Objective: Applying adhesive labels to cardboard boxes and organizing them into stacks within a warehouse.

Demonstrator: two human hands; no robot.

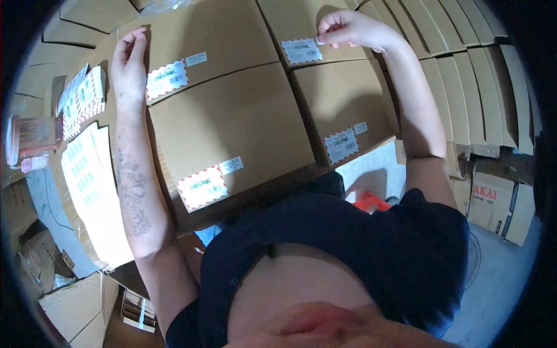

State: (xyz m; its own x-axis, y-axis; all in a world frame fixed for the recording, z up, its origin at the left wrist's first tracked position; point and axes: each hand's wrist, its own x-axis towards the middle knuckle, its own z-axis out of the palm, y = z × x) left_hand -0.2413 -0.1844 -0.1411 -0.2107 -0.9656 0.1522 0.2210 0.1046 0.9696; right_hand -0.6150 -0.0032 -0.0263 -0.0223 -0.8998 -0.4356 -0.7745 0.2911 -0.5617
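Four-sided flat cardboard boxes lie in two columns in front of me: a near left box [232, 127], a far left box [214, 35], a near right box [348, 95] and a far right box [296, 17]. Each bears a label with a red-striped border. Small white stickers sit beside three of these labels. My right hand [351, 29] pinches a small white sticker [318, 40] at the right edge of the far right box's striped label [301, 51]. My left hand [130, 61] is by the far left box's left side, fingers bent and pressed together; whatever they hold, if anything, is hidden.
White sticker sheets [93, 185] and a stack of striped labels [84, 101] lie left of my forearm. Beyond them stands a clear reddish plastic container [38, 136]. Upright rows of cardboard boxes [464, 93] line the right side. A red object [371, 201] shows below.
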